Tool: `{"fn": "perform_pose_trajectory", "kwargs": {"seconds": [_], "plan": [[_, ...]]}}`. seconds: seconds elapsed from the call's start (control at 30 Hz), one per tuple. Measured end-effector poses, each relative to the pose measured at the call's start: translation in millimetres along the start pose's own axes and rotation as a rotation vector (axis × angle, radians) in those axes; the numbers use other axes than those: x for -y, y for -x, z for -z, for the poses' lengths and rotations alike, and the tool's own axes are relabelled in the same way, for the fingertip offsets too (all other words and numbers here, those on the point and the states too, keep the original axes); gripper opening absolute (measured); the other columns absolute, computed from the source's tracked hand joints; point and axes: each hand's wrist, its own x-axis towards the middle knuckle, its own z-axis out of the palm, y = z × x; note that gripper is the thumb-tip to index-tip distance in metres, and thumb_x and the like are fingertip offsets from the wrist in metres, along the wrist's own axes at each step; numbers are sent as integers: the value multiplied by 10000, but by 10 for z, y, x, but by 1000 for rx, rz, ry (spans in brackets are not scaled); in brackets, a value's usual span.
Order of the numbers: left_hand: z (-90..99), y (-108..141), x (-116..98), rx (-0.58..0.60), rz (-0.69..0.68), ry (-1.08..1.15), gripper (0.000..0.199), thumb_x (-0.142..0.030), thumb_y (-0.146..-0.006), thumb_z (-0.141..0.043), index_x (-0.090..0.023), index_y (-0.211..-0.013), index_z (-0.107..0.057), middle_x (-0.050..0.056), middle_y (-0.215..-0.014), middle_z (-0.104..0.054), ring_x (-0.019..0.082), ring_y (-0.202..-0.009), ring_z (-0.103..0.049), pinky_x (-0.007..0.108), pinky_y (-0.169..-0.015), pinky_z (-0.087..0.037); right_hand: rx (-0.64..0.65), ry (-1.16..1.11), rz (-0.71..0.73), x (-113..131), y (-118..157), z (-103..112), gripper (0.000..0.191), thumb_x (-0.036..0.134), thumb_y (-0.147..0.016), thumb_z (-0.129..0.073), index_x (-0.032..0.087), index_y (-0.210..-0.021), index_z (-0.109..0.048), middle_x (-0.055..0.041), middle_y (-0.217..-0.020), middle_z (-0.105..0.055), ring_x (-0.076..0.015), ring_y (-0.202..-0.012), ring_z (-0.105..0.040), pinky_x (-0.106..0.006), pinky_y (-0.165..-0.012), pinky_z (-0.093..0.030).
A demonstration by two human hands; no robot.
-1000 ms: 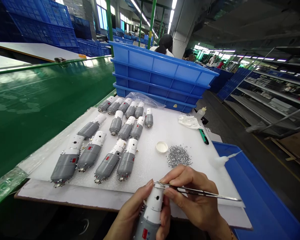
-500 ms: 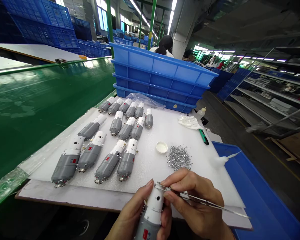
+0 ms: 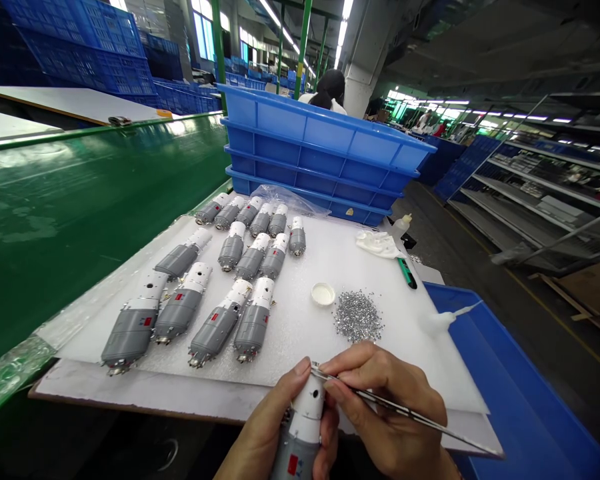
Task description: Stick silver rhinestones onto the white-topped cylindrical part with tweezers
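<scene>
At the bottom centre, my left hand (image 3: 267, 427) is wrapped round a grey and white model capsule (image 3: 305, 427), its white end pointing up and away. My right hand (image 3: 390, 407) pinches metal tweezers (image 3: 410, 408), whose tips touch the top of the white end beside my left thumb. What the tips hold is too small to tell. Beyond my right hand lies a pile of small silvery pieces (image 3: 357, 316), with a round white dish (image 3: 323, 294) to its left. Several similar capsules (image 3: 215, 331) lie in rows on the white foam sheet (image 3: 300, 347) at the left.
Stacked blue crates (image 3: 320, 157) stand behind the foam. To the right are a white cloth (image 3: 377, 244), a green cutter (image 3: 407, 273), a dropper bottle (image 3: 437, 323) and a blue bin (image 3: 520, 393). A green surface (image 3: 105, 187) runs along the left. Beyond the crates, a person is partly visible.
The tweezers' rear end has tilted slightly lower. Both hands and the held capsule have shifted only a little, with the grips unchanged.
</scene>
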Motion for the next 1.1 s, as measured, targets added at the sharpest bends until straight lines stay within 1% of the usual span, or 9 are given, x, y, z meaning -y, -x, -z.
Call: {"fn": "perform_pose_trajectory", "kwargs": {"seconds": [0.17,0.33,0.43,0.53,0.67,0.8,0.87,1.03,1.1], "plan": [[-9,20,-11,-96,11,-45,661,-616,-954,-451,-120,-569,-659,21,-420,-532,71,-334,-476,119,-338,-352,-23,-19,-13,-26,30,-28,217,-31,-815,-649,173,-892,-650,-54,-833,-757,-142,-736,-747,-210,-642,-600],[51,4,-3,-84,-51,-23,640,-605,-948,-483,-114,-581,-664,26,-418,-548,74,-337,-501,120,-356,-382,-3,-53,-84,-60,74,-25,236,-20,-813,-668,192,-909,-632,-44,-880,-753,-144,-755,-742,-224,-644,-599],[143,-84,4,134,-13,62,616,-655,-893,-545,-122,-611,-673,20,-422,-547,94,-332,-515,134,-318,-372,-49,-79,-114,-39,95,-24,271,-19,-817,-663,217,-947,-634,-25,-904,-745,-148,-798,-746,-229,-673,-609],[233,-181,8,405,-41,180,541,-623,-883,-582,-126,-711,-707,26,-526,-605,95,-316,-496,153,-274,-350,-192,-123,-157,-12,131,-42,236,11,-827,-673,224,-925,-645,-12,-871,-738,-135,-814,-735,-204,-692,-607],[255,-174,-35,552,-65,285,508,-574,-936,-537,-105,-922,-731,50,-731,-650,44,-342,-463,130,-295,-348,-306,-164,-197,-39,223,-57,160,81,-861,-698,229,-896,-649,-20,-865,-738,-130,-785,-715,-196,-659,-591],[193,-50,-118,429,-17,265,555,-558,-1013,-365,-115,-934,-692,46,-755,-620,67,-473,-581,147,-455,-479,-272,-161,-183,-92,301,-42,176,74,-871,-679,236,-932,-652,-41,-851,-740,-154,-758,-695,-199,-511,-516],[179,-13,-130,382,15,284,599,-564,-1026,-287,-121,-900,-670,38,-727,-603,69,-469,-577,160,-465,-495,-285,-158,-189,-96,323,-51,166,84,-871,-682,240,-923,-654,-45,-850,-736,-151,-723,-679,-192,-455,-464],[237,-39,-56,386,-2,297,603,-578,-1014,-316,-112,-884,-676,6,-577,-538,43,-294,-387,122,-261,-251,-386,-184,-282,-43,360,-146,106,146,-887,-693,238,-873,-641,-39,-861,-716,-115,-639,-636,-184,-463,-469],[244,-58,-29,364,-7,280,605,-588,-1006,-334,-116,-876,-689,3,-534,-524,55,-291,-382,132,-252,-220,-413,-195,-331,-34,365,-168,103,166,-889,-701,237,-860,-632,-34,-874,-708,-99,-614,-619,-183,-487,-490]]}}
